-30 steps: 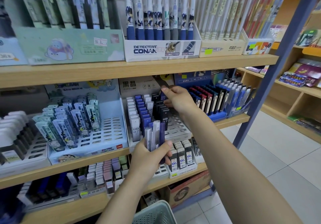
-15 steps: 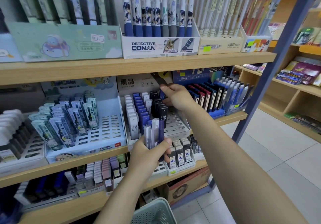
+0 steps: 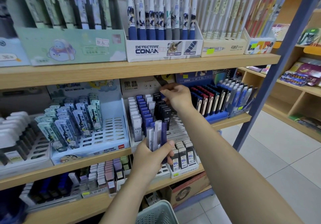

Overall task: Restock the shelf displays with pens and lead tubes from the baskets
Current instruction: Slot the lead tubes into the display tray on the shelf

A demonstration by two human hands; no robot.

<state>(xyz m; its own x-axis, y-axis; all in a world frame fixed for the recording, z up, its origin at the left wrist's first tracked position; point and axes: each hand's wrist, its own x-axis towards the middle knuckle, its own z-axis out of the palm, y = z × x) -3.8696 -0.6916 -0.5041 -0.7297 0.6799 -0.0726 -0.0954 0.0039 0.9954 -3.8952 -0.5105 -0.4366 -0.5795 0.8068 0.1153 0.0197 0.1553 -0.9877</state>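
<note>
Several tubes: my left hand (image 3: 152, 156) grips a bunch of lead tubes (image 3: 156, 136), near the tray (image 3: 175, 128).
Right hand (image 3: 177, 96): fingers curled at the far black row (image 3: 163, 109), pinching I think.
Tip: I'd seat each upright, colours matched.

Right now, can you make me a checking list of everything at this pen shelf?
Surface: wooden middle shelf, light edge.
Job's things: lead tubes bundled upright; HB 0.7 tubes in white tray.
Clutter: Detective Conan pen box above; cardboard box on floor.
Hands: left hand grips the bundle; right hand reaches the tray's back row, grip unclear.
Cables: nothing seen.
Surroundings: basket below, tiled floor.
</note>
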